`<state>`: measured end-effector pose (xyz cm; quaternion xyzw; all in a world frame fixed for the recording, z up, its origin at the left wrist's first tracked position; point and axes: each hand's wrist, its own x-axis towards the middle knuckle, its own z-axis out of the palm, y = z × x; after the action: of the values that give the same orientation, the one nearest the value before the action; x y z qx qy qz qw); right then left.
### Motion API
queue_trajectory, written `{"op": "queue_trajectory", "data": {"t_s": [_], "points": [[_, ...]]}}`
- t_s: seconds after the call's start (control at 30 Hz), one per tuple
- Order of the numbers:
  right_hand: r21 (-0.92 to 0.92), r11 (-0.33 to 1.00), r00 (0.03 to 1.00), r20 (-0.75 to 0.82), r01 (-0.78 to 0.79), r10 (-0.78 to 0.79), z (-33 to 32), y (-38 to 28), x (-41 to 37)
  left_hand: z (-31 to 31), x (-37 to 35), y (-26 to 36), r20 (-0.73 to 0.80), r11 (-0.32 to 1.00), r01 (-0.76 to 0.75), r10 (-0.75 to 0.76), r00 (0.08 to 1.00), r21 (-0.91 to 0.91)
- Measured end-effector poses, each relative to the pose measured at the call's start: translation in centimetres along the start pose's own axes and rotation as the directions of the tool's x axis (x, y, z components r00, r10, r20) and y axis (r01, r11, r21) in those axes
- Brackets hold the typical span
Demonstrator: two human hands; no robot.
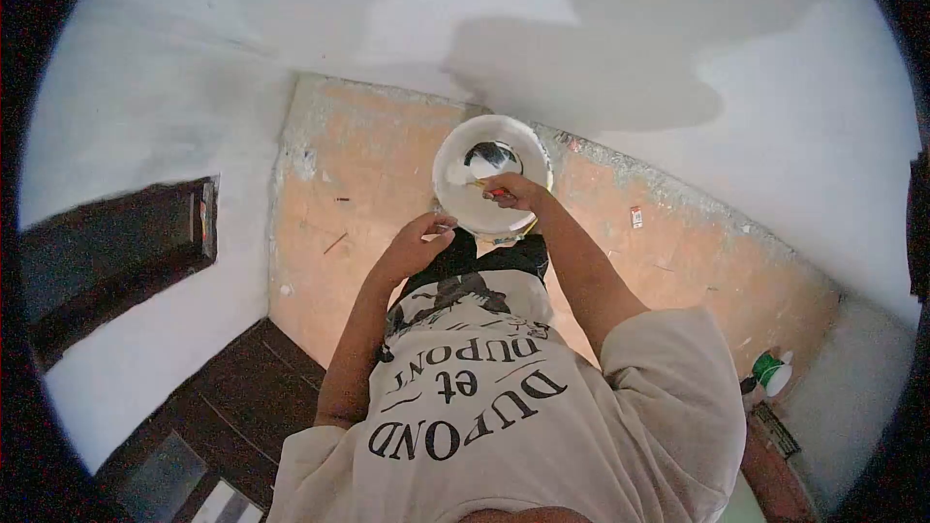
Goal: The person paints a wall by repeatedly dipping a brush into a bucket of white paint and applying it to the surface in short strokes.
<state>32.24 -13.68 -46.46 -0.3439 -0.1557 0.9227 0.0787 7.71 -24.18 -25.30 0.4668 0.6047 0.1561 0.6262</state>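
A white round basin-like object stands in front of my legs, with a dark and pale shiny disc in its middle. Over its right side my right hand is closed around a small red-handled tool. A thin yellowish part points left from that tool; its exact kind is too small to tell. My left hand is at the near left rim, fingers bent and pinched together. Something small and pale shows at those fingertips, but I cannot make it out.
Worn orange floor surrounds me, meeting white walls. A small white-and-red packet and thin sticks lie on it. A green-and-white spool is at right. Dark wooden panels stand at lower left, below a dark-framed opening.
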Motion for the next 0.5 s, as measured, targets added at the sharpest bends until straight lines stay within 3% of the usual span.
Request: {"op": "queue_trajectory", "data": {"t_s": [0.03, 0.13, 0.17, 0.27, 0.3, 0.4, 0.43, 0.5], "points": [[0.021, 0.998, 0.995, 0.085, 0.053, -0.054, 0.0, 0.2, -1.0, 0.0, -0.1, -0.2, 0.005, 1.0, -0.005, 0.005, 1.0, 0.011], [0.131, 0.968, 0.973, 0.061, 0.212, -0.222, 1.5, 1.4, -3.9, -0.2, 0.2, -0.2, 0.1, 0.995, -0.032, 0.023, 0.995, 0.093], [0.142, 0.965, 0.959, 0.148, 0.222, -0.242, 1.6, 1.5, -4.4, -0.1, 0.4, -0.1, 0.112, 0.99, 0.065, -0.079, 0.991, 0.125], [0.143, 0.954, 0.94, 0.188, 0.262, -0.286, 3.2, 2.1, -5.1, 0.2, 0.3, -2.6, 0.144, 0.99, 0.047, -0.066, 0.987, 0.134], [0.2, 0.948, 0.908, 0.295, 0.247, -0.299, 3.3, 2.2, -4.8, 0.1, -0.4, -1.4, 0.132, 0.982, 0.091, -0.114, 0.985, 0.168], [0.165, 0.936, 0.897, 0.274, 0.312, -0.347, 4.3, 3.0, -3.9, -0.2, -0.1, -1.7, 0.147, 0.986, 0.125, -0.141, 0.979, 0.11], [0.092, 0.93, 0.925, 0.102, 0.356, -0.365, 7.6, 2.0, -5.9, -0.1, -0.1, -2.3, 0.138, 0.99, 0.054, -0.072, 0.988, 0.127], [0.077, 0.914, 0.897, 0.176, 0.397, -0.405, 9.3, 1.5, -6.8, -0.1, 0.1, -2.6, 0.14, 0.993, 0.03, -0.046, 0.989, 0.113]]}}
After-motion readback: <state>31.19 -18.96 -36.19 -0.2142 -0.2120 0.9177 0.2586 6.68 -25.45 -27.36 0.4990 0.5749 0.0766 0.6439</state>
